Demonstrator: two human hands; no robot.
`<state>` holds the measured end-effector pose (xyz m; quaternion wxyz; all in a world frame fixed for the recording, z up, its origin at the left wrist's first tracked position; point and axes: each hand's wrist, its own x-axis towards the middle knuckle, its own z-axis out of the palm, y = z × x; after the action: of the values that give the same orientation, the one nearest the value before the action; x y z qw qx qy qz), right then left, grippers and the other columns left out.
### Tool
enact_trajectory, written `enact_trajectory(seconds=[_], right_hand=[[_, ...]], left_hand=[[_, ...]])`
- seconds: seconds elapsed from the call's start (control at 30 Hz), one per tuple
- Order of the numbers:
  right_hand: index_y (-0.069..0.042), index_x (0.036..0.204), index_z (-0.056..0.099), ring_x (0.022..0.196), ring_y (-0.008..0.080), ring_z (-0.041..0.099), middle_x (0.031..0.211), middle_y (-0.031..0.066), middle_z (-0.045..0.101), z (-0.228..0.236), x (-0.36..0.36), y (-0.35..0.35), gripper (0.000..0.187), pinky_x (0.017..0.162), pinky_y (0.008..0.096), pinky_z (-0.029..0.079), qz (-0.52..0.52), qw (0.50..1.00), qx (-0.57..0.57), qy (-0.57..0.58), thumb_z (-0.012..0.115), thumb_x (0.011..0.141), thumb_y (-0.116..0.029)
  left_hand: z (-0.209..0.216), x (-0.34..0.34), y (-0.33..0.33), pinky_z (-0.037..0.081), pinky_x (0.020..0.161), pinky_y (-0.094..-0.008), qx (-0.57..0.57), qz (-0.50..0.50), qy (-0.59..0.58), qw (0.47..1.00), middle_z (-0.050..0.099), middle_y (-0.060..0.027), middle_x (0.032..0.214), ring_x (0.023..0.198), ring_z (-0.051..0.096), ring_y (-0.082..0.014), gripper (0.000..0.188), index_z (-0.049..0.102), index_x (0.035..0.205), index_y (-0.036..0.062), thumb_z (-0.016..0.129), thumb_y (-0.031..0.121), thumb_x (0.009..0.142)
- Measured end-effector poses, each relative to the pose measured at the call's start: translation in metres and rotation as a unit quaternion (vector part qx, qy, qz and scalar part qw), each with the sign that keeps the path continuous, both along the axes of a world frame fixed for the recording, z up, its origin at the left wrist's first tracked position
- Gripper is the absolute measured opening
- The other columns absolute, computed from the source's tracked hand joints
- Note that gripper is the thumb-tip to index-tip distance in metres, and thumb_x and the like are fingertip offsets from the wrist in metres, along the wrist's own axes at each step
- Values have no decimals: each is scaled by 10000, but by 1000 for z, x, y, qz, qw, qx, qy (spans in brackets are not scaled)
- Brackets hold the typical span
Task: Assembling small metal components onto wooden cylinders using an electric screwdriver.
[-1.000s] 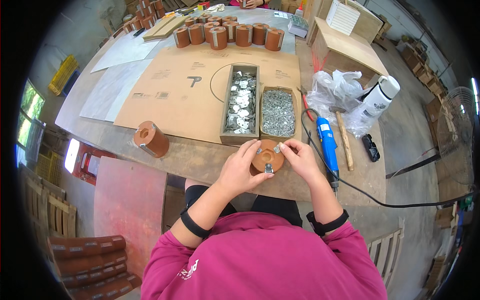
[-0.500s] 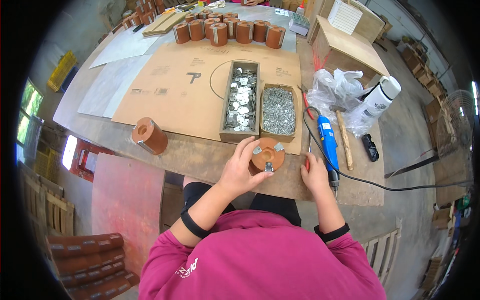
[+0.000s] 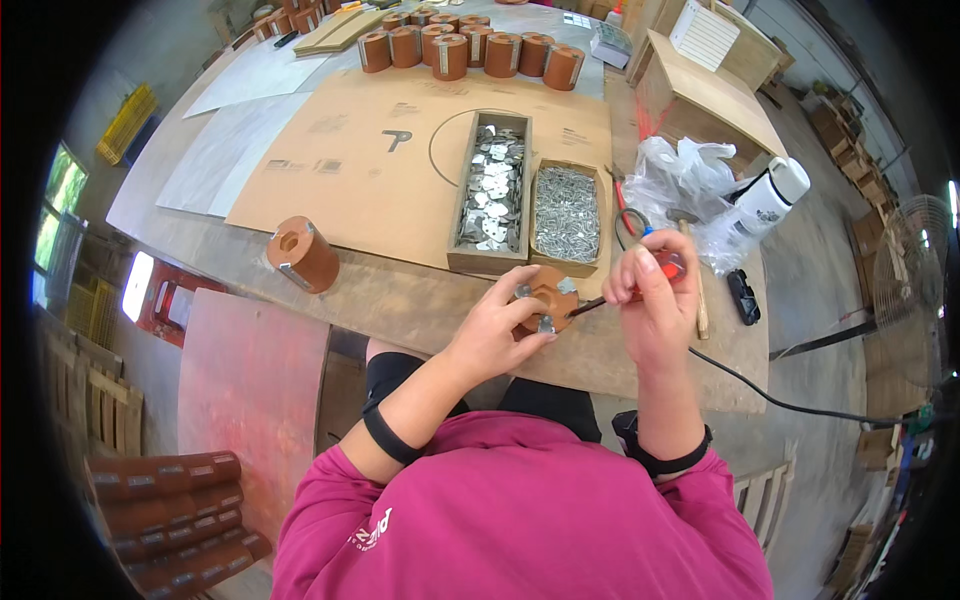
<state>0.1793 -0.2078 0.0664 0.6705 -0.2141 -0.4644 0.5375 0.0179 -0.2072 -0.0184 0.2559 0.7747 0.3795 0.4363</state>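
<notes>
My left hand (image 3: 490,330) is closed around the side of a short brown cylinder (image 3: 549,287) near the table's front edge, its fingers and thumb on either side. Small metal plates sit on the cylinder's top face around a central hole. In my closed right hand (image 3: 655,310) is a screwdriver with a red handle (image 3: 673,265). Its dark shaft (image 3: 588,307) slants down left, and the tip is at the cylinder's right side; whether it touches I cannot tell. Another brown cylinder (image 3: 302,255) lies tilted to the left, a metal strip along its side.
Beyond my hands stand a wooden box (image 3: 487,263) of metal plates and a carton (image 3: 562,270) of small metal fasteners. Right lie a hammer (image 3: 703,322), a black cord (image 3: 760,393), plastic bags (image 3: 680,180) and a white bottle (image 3: 768,195). Several cylinders (image 3: 450,57) stand at the back.
My right hand has risen from the tabletop with the red-handled screwdriver and brought its shaft to the cylinder. The cylinder has tipped slightly in my left hand.
</notes>
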Motion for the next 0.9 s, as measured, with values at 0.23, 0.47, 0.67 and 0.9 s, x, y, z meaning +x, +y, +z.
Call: enact_trajectory(seconds=[0.23,0.47,0.67,0.9], right_hand=[[-37,792,392,490,104,341,574,62,404,-21,-12,9,288,465,236,312,42,999,4,5,334,909,-294],[-35,766,390,463,104,343,542,61,401,-23,-14,11,306,439,235,305,10,1000,10,-7,330,907,-300],[-43,791,398,480,101,363,568,61,423,-21,-17,9,259,448,223,313,0,1000,-11,-4,345,912,-265],[-42,819,418,531,70,391,594,37,439,-16,-30,1,148,486,200,327,-90,994,-14,-64,389,899,-162]], left_hand=[[-4,-1,2,461,757,-334,41,-4,-4,999,451,-183,1167,953,536,-303,316,589,846,21,739,120,586],[-4,-2,2,457,773,-341,40,-6,-5,999,457,-188,1164,968,530,-311,313,589,836,17,740,117,581],[-4,-2,3,468,745,-337,52,-7,-12,999,460,-199,1152,961,537,-306,323,584,829,13,750,106,569],[-2,-3,0,470,746,-341,-4,-11,-9,1000,468,-191,1140,996,523,-298,325,582,831,8,750,97,568]])
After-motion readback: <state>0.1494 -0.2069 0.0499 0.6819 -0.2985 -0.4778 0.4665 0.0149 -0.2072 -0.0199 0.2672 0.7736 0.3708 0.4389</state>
